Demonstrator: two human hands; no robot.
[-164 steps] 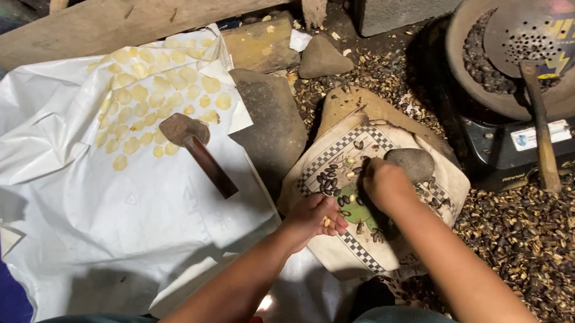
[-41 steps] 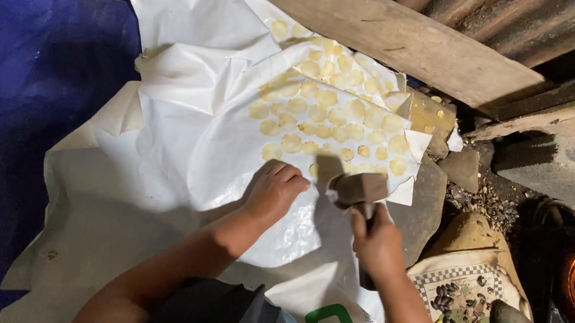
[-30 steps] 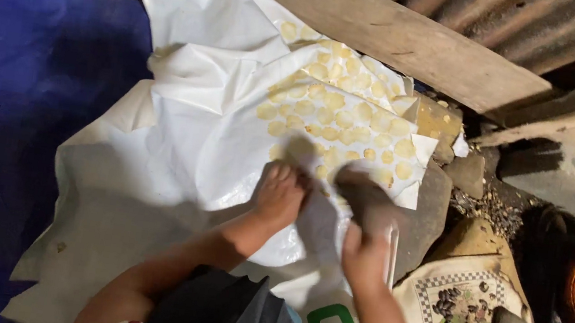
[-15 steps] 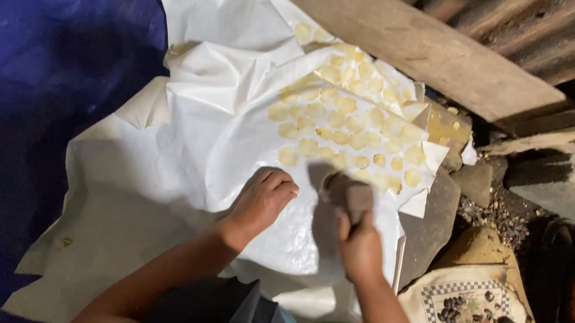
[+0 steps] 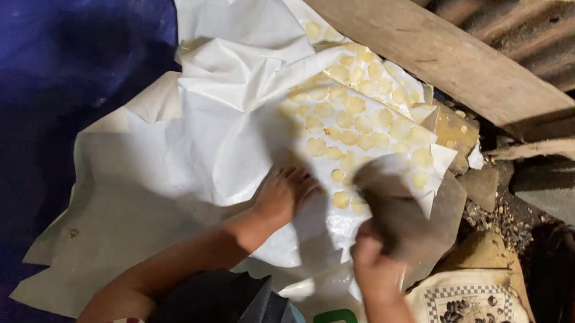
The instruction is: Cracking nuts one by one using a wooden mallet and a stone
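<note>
Left hand (image 5: pixel 283 194): spread flat, pinning the white sheet (image 5: pixel 232 132); keep fingers away from the strike.
Right hand (image 5: pixel 377 258): clenched around the blurred hammer (image 5: pixel 389 204); land squarely beside the yellow discs (image 5: pixel 352 118).

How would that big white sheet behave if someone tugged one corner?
The white sheet looks thin and floppy: it lies in folds and creases, so it would probably drag and bunch. Its glossy surface suggests slipperiness. The flat yellow discs on it would likely slide or scatter.
</note>
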